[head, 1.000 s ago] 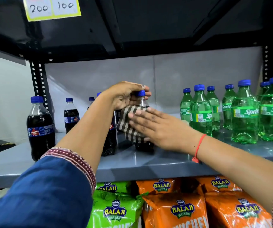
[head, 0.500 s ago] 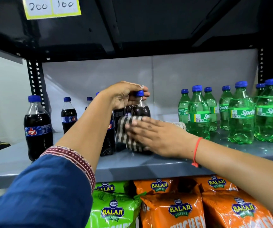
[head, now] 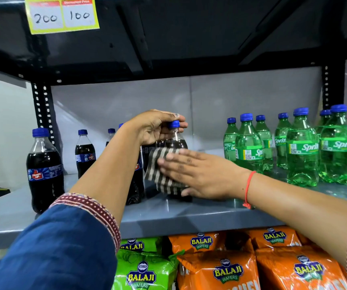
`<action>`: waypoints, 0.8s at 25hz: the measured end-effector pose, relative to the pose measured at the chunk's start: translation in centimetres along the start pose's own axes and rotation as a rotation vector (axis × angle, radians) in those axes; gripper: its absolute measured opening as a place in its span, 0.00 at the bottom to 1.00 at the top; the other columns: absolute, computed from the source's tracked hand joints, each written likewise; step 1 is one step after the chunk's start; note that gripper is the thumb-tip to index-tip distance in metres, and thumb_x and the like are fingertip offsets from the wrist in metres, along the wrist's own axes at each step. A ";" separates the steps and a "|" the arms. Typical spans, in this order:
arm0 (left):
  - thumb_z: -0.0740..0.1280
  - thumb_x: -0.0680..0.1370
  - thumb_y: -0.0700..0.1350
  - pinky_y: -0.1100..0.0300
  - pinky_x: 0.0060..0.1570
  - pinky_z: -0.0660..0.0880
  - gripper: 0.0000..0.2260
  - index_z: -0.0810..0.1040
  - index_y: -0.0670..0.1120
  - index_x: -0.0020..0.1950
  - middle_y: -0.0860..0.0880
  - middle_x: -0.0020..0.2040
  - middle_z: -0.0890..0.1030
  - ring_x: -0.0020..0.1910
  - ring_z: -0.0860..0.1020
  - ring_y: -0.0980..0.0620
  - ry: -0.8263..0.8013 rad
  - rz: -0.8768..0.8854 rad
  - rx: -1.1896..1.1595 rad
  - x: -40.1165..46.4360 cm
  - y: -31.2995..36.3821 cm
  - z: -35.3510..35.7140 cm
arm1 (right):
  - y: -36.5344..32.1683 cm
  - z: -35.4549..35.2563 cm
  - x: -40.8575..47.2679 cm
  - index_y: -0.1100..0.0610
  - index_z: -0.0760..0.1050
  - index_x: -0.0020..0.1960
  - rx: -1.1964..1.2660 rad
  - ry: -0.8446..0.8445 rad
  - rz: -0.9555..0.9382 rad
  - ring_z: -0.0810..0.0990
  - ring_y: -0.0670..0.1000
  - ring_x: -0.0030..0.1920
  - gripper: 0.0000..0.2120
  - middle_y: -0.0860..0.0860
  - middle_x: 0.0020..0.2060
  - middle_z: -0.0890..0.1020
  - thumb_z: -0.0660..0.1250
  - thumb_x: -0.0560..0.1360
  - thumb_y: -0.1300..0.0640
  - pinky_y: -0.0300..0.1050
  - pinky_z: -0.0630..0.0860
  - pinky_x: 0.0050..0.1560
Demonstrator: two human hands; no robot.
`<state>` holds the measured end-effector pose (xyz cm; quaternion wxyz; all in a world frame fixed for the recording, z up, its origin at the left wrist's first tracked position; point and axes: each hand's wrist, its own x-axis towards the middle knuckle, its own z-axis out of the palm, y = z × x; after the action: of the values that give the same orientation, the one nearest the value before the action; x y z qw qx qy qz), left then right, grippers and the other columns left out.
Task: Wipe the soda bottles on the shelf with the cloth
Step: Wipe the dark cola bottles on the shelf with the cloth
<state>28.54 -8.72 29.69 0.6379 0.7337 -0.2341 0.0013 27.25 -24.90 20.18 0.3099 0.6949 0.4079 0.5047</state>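
Observation:
A dark cola bottle (head: 175, 141) with a blue cap stands mid-shelf. My left hand (head: 154, 127) grips its neck and cap from the left. My right hand (head: 197, 174) presses a striped brown-and-white cloth (head: 161, 170) flat against the bottle's body, fingers spread over it. The bottle's lower part is hidden by the cloth and hand. Other cola bottles stand to the left, one at the front (head: 43, 170) and one further back (head: 84, 153). Several green Sprite bottles (head: 302, 151) stand at the right.
The grey metal shelf (head: 189, 216) has a black upper shelf low overhead with a yellow price tag (head: 61, 14). Black slotted uprights (head: 41, 109) stand at both back corners. Orange and green Balaji wafer bags (head: 216, 266) fill the shelf below.
My right hand and the cloth slid down the bottle's body and then back up a little. My left hand has kept its hold on the cap.

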 end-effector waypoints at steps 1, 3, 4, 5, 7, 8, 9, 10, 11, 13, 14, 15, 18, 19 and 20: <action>0.60 0.76 0.41 0.61 0.47 0.77 0.08 0.78 0.41 0.48 0.48 0.37 0.85 0.37 0.83 0.55 -0.001 0.000 0.013 0.1 -0.1 0.0 | -0.2 0.2 -0.1 0.61 0.65 0.70 -0.010 -0.013 -0.036 0.66 0.55 0.70 0.28 0.56 0.70 0.68 0.51 0.76 0.47 0.47 0.45 0.71; 0.60 0.76 0.41 0.61 0.48 0.77 0.08 0.78 0.41 0.48 0.49 0.36 0.85 0.38 0.83 0.55 -0.006 -0.007 0.015 0.2 -0.1 -0.1 | -0.1 0.1 0.0 0.61 0.64 0.70 0.004 0.010 -0.012 0.65 0.55 0.71 0.27 0.56 0.70 0.69 0.52 0.76 0.48 0.49 0.45 0.71; 0.60 0.76 0.41 0.61 0.48 0.77 0.08 0.78 0.41 0.47 0.50 0.36 0.85 0.38 0.83 0.55 -0.006 -0.011 0.014 0.2 -0.1 -0.1 | 0.0 0.0 0.2 0.62 0.65 0.70 0.023 0.022 -0.007 0.65 0.55 0.70 0.27 0.57 0.70 0.69 0.52 0.76 0.49 0.49 0.46 0.72; 0.60 0.76 0.41 0.61 0.48 0.77 0.08 0.78 0.41 0.47 0.50 0.35 0.85 0.37 0.83 0.56 -0.005 -0.011 0.016 0.1 -0.1 -0.1 | 0.2 -0.1 0.4 0.62 0.66 0.69 0.023 0.024 -0.033 0.66 0.55 0.70 0.26 0.57 0.69 0.70 0.52 0.75 0.50 0.50 0.48 0.72; 0.60 0.76 0.41 0.61 0.48 0.77 0.08 0.78 0.41 0.47 0.50 0.35 0.85 0.37 0.83 0.55 -0.005 -0.008 0.013 0.1 -0.1 -0.1 | 0.6 -0.1 0.5 0.61 0.68 0.68 -0.028 0.019 -0.086 0.69 0.55 0.69 0.26 0.56 0.68 0.71 0.52 0.75 0.50 0.50 0.52 0.71; 0.60 0.76 0.40 0.61 0.48 0.77 0.08 0.78 0.41 0.47 0.49 0.35 0.85 0.38 0.83 0.55 -0.006 -0.012 0.003 0.1 -0.1 0.0 | 0.8 -0.2 0.5 0.62 0.67 0.69 -0.041 0.018 -0.060 0.69 0.56 0.69 0.26 0.57 0.68 0.71 0.52 0.75 0.50 0.50 0.51 0.71; 0.60 0.76 0.40 0.61 0.47 0.77 0.08 0.78 0.40 0.47 0.49 0.35 0.85 0.38 0.83 0.55 -0.007 -0.015 -0.007 0.1 0.0 0.0 | 0.9 -0.2 0.4 0.62 0.67 0.69 -0.036 0.025 -0.016 0.68 0.56 0.69 0.26 0.57 0.68 0.71 0.53 0.76 0.50 0.49 0.49 0.72; 0.60 0.76 0.40 0.61 0.47 0.78 0.08 0.78 0.41 0.47 0.49 0.35 0.85 0.38 0.82 0.55 -0.009 -0.016 -0.010 0.1 -0.1 0.0 | 0.9 -0.2 0.3 0.62 0.66 0.69 -0.020 0.028 0.003 0.68 0.56 0.69 0.26 0.58 0.68 0.71 0.53 0.76 0.50 0.49 0.47 0.72; 0.60 0.76 0.40 0.61 0.47 0.77 0.08 0.78 0.41 0.47 0.49 0.35 0.85 0.38 0.83 0.55 -0.009 -0.015 0.001 0.2 -0.1 0.0 | 0.7 -0.2 0.2 0.63 0.66 0.69 -0.005 0.027 -0.020 0.68 0.56 0.69 0.26 0.58 0.68 0.71 0.53 0.76 0.51 0.48 0.45 0.72; 0.60 0.76 0.41 0.62 0.48 0.77 0.07 0.78 0.42 0.47 0.49 0.36 0.85 0.37 0.83 0.55 -0.007 -0.010 0.018 0.2 -0.1 0.0 | 0.4 -0.1 0.1 0.63 0.66 0.69 0.012 -0.008 -0.128 0.68 0.55 0.69 0.25 0.57 0.69 0.71 0.52 0.76 0.52 0.47 0.44 0.71; 0.60 0.76 0.41 0.61 0.48 0.77 0.08 0.78 0.41 0.47 0.49 0.36 0.85 0.37 0.83 0.55 -0.006 -0.009 0.014 0.2 -0.1 0.0 | 0.6 0.0 0.0 0.62 0.66 0.69 -0.004 -0.013 -0.140 0.68 0.55 0.69 0.25 0.57 0.69 0.70 0.52 0.76 0.53 0.47 0.44 0.71; 0.60 0.76 0.41 0.61 0.47 0.77 0.08 0.78 0.41 0.47 0.49 0.37 0.85 0.38 0.83 0.55 -0.005 -0.008 0.005 0.2 -0.1 0.0 | 1.0 0.0 0.1 0.62 0.65 0.70 -0.025 -0.008 -0.106 0.67 0.55 0.70 0.25 0.57 0.69 0.70 0.52 0.76 0.52 0.47 0.44 0.72; 0.60 0.76 0.40 0.62 0.44 0.78 0.08 0.78 0.40 0.47 0.49 0.36 0.85 0.37 0.83 0.55 -0.006 -0.008 -0.002 0.0 -0.1 0.0 | 0.6 0.2 0.1 0.63 0.64 0.70 0.004 0.011 -0.017 0.66 0.56 0.70 0.25 0.58 0.70 0.69 0.52 0.76 0.55 0.48 0.44 0.72; 0.60 0.76 0.41 0.63 0.45 0.78 0.08 0.78 0.41 0.47 0.49 0.35 0.85 0.36 0.83 0.56 -0.007 -0.008 0.009 0.0 -0.1 0.0 | 0.1 0.3 0.0 0.63 0.64 0.70 0.028 0.002 -0.068 0.66 0.56 0.70 0.24 0.57 0.70 0.69 0.52 0.75 0.58 0.48 0.44 0.72; 0.60 0.76 0.41 0.63 0.46 0.78 0.08 0.78 0.41 0.48 0.49 0.35 0.85 0.36 0.83 0.56 -0.008 -0.007 0.016 0.0 -0.1 0.0 | -0.2 0.3 -0.2 0.62 0.64 0.70 0.044 -0.016 -0.124 0.66 0.55 0.70 0.25 0.57 0.70 0.69 0.51 0.74 0.60 0.48 0.44 0.72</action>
<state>28.55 -8.74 29.62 0.6309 0.7397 -0.2342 -0.0020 27.47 -24.95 19.86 0.3285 0.6788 0.4589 0.4698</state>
